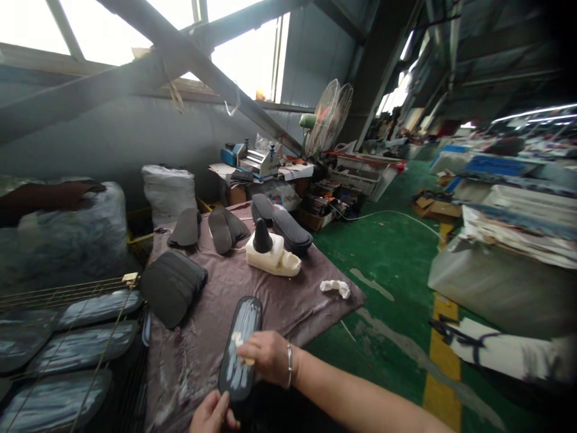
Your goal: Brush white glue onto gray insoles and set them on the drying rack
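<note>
A dark grey shoe insole (255, 307) lies at the near edge of the cloth-covered table, its upper face streaked with white paste that looks like glue. My left hand (213, 414) pinches its near end between thumb and fingers. Over the middle of the insole, my right hand (270, 358) is closed round a small brush (247, 361) with a pale tip touching the streaks; most of the brush is hidden by the fingers. Beyond them stands a cream plastic container (265, 260) with a black cone (262, 236) on top and an open, paste-crusted spout.
Stacks of dark insoles (171, 288) stand on the table's left and far sides. A white crumpled piece (335, 288) lies near the right corner. At left, a wire rack (67, 285) bears several paste-streaked insoles. Behind are a small roller machine (259, 161) and a fan (327, 117).
</note>
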{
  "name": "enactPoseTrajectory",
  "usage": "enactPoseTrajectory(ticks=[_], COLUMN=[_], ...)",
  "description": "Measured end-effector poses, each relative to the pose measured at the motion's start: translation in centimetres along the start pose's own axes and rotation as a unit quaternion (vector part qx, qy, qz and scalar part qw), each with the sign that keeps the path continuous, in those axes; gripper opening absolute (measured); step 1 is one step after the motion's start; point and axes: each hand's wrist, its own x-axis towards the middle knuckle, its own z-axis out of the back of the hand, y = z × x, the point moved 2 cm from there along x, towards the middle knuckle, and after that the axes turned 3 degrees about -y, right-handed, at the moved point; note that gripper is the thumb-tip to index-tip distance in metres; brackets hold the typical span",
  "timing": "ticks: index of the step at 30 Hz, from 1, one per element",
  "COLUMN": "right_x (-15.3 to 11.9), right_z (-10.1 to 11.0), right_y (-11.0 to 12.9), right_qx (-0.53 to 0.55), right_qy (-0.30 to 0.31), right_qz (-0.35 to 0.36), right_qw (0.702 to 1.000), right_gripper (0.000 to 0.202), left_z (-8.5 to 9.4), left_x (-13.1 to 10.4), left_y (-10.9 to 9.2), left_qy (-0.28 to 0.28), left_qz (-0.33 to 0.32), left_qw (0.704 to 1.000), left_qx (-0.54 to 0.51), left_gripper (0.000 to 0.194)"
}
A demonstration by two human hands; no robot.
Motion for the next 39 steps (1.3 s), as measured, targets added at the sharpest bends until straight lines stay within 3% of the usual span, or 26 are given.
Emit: enactPoseTrajectory(ticks=[4,9,14,16,19,21,24,27,31,33,35,39], right_x=[-0.7,-1.9,-1.2,-1.3,-1.6,-1.7,-1.0,0.0,1.0,1.1,1.0,0.1], right_z=[0.7,-0.2,1.0,1.1,0.6,0.2,-0.6,-2.0,-2.6,-2.2,-1.8,-1.5], right_y=[-2.6,-0.6,-1.8,-2.1,0.2,2.7,4.3,2.8,-0.7,-1.3,-0.5,4.6], right_qx=[-0.064,-0.011,-0.047,-0.058,0.000,0.093,0.235,0.290,0.239,0.221,0.213,0.198], right_qy=[-0.041,0.041,-0.031,-0.020,0.025,0.014,-0.068,-0.096,-0.148,-0.178,-0.175,-0.052], right_qz=[-0.082,-0.007,-0.083,-0.096,-0.066,-0.071,-0.202,-0.342,-0.374,-0.362,-0.293,-0.111], right_qw=[0.994,0.999,0.995,0.994,0.998,0.993,0.948,0.889,0.884,0.888,0.915,0.972], right_gripper=[0.016,0.013,0.017,0.017,0.017,0.019,0.026,0.042,0.048,0.040,0.031,0.021], left_z=[0.1,0.0,0.0,0.1,0.1,0.2,0.3,0.3,0.3,0.4,0.4,0.5], left_x=[-0.1,-0.2,-0.5,-0.7,-0.9,-0.9,-1.1,-1.3,-1.6,-1.6,-1.7,-1.6], left_y=[-0.1,0.0,-0.2,-0.3,-0.5,-0.6,-0.9,-1.3,-1.6,-1.6,-1.6,-1.3], left_qy=[-0.016,-0.012,-0.021,-0.021,-0.020,-0.014,0.000,0.006,0.001,-0.001,-0.004,-0.006], left_qz=[0.000,0.002,-0.015,-0.020,-0.030,-0.037,-0.042,-0.051,-0.053,-0.053,-0.056,-0.056], left_qw=[1.000,1.000,1.000,1.000,0.999,0.999,0.999,0.998,0.998,0.998,0.998,0.998], left_qx=[0.011,-0.002,0.009,0.009,0.012,0.017,0.024,0.027,0.031,0.032,0.032,0.031], left_gripper=[0.055,0.056,0.051,0.049,0.047,0.045,0.042,0.038,0.037,0.037,0.038,0.039])
